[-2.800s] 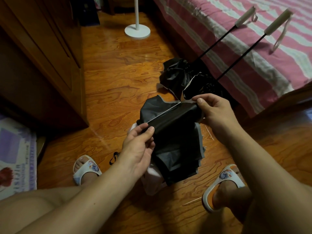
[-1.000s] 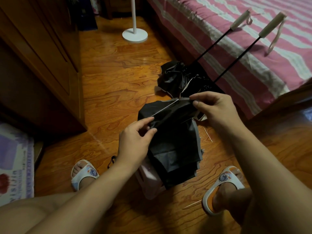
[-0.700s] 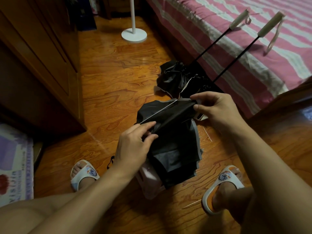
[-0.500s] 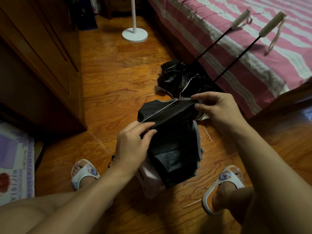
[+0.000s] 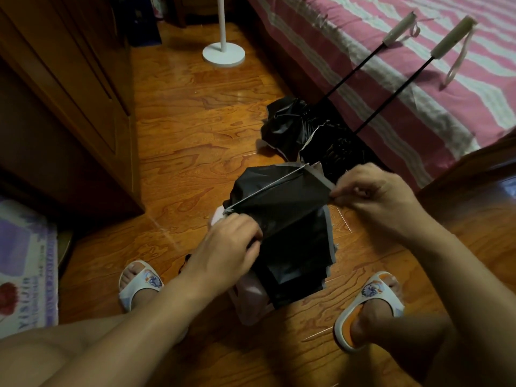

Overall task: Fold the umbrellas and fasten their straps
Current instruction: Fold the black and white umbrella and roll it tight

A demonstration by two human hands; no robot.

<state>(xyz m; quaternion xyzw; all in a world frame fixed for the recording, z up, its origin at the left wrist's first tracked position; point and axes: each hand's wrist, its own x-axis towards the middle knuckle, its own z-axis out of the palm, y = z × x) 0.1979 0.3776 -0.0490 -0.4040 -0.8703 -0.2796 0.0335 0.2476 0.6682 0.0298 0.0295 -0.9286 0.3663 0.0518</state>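
Both hands on the umbrella (image 5: 290, 219), held low between the feet over the wood floor (image 5: 195, 135). Left hand (image 5: 229, 250) has fingers curled into the black canopy at its near-left end, right by a thin metal rib (image 5: 268, 188). Right hand (image 5: 374, 196) pinches the canopy's far-right edge, cloth taut btwn the two. Pale pink fabric shows below. Two more umbrellas (image 5: 304, 129) lie crumpled beyond (shafts leaning up onto the striped bed (image 5: 363, 46), handles resting on it). Lamp base (image 5: 223, 53) stands further back.
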